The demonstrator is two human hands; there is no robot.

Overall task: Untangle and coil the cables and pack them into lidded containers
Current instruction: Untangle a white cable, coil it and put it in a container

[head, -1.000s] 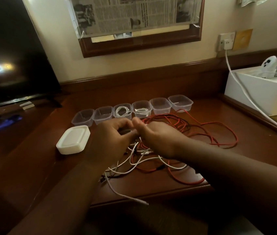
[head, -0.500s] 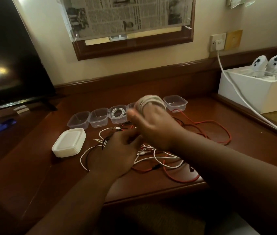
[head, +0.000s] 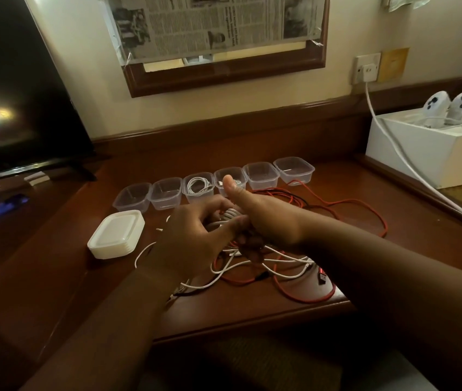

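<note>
Cables lie nearest, a loose tangle of white cable (head: pixel 252 263) and red cable (head: pixel 303 297) spread over the desk (head: pixel 252 311) edge, so most of the sorting looks undone. Above them the left hand (head: pixel 193 238) and right hand (head: pixel 266 218) meet around a white coil (head: pixel 231 214): left fingers curl around its strands, while the right grips it with thumb raised. A stack of lids (head: pixel 117 234) waits just left. Farther back stand six clear containers (head: pixel 165 193); two appear to hold coiled white cables, four look empty, none lidded.
</note>
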